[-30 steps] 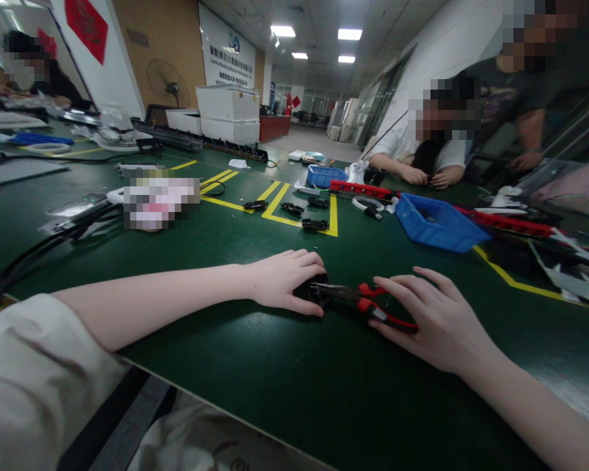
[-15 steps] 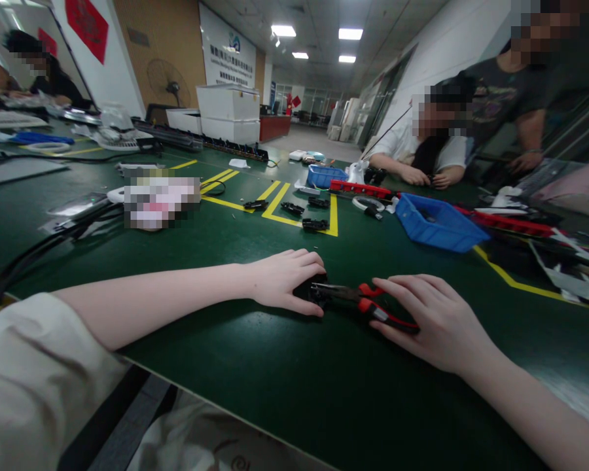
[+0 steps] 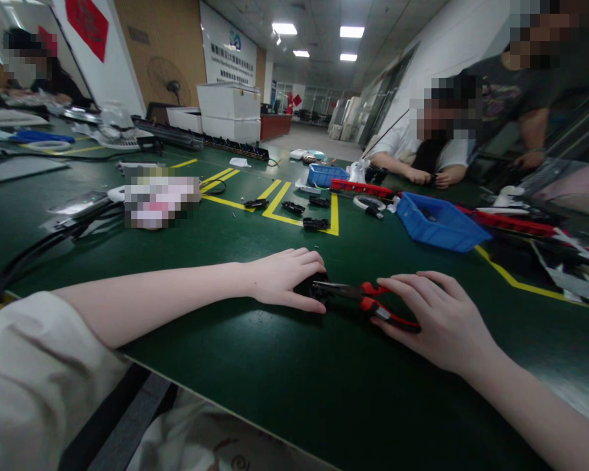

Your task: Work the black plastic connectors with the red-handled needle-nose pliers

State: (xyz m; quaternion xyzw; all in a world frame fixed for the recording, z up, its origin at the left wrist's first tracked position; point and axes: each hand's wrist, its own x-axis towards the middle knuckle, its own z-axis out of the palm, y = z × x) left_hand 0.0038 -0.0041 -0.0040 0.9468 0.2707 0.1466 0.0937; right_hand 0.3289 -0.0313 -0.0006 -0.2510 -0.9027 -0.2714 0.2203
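Observation:
My left hand (image 3: 287, 280) lies on the green table with its thumb and fingers closed around a small black part (image 3: 318, 288). Much of that part is hidden under the fingers, so its exact kind does not show. From the right, my right hand (image 3: 439, 317) grips the red-and-black handles of needle-nose pliers (image 3: 366, 296). The handles are somewhat spread. The plier jaws reach left and touch the black part; whether they clamp it I cannot tell. Beyond my hands, several similar black parts (image 3: 316, 224) rest by the yellow tape lines.
A blue bin (image 3: 436, 222) stands to the right, with a smaller blue bin (image 3: 326, 175) further back. Red strips (image 3: 360, 188) lie near them. Black cables (image 3: 44, 248) and a blurred pinkish item (image 3: 161, 199) are at left. A person in white (image 3: 451, 154) sits across the table.
Almost nothing differs. The pliers and my right hand have shifted very slightly to the right, and the right fingers have lifted a little. The left hand still holds the black part in place.

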